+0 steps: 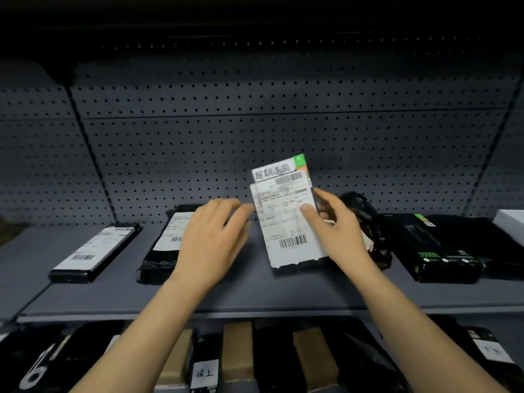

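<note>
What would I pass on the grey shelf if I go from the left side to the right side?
Flat black parcel → black bagged parcel → left hand → white labelled package → right hand → black box with green print → white box.

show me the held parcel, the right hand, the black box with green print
parcel (pixel 286 222), head view, white label
right hand (pixel 340 228), head view, middle of hand
black box (pixel 436 245), head view, top face

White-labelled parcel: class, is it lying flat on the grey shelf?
No. The right hand grips the white-labelled parcel upright, label towards the camera, rather than flat on the grey shelf.
</note>
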Motion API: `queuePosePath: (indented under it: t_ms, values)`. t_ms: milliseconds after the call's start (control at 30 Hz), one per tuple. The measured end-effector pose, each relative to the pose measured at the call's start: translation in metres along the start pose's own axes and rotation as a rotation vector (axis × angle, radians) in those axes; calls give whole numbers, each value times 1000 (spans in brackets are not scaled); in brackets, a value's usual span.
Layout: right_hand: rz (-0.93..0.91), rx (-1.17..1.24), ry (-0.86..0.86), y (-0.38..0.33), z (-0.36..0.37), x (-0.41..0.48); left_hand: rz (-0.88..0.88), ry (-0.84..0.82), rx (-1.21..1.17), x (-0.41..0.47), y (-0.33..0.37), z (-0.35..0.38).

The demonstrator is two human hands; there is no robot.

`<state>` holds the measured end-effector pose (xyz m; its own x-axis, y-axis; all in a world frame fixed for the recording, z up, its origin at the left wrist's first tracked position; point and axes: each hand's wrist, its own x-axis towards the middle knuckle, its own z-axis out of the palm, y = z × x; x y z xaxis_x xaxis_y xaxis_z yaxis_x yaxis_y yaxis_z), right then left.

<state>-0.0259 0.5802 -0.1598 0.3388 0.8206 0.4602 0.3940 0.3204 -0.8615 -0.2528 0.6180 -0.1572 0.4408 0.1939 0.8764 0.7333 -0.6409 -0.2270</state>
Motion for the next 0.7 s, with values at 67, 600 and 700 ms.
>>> queuePosePath:
  t_ms: [67,600,700]
  values:
    - [58,142,0,6,5,0,-26,-58,35,-6,0,-2]
    - [144,419,-107,12,19,4,-162,-262,260,-19,22,-33]
    - [150,410,-119,14,21,-1,-200,-289,255,-23,24,-35]
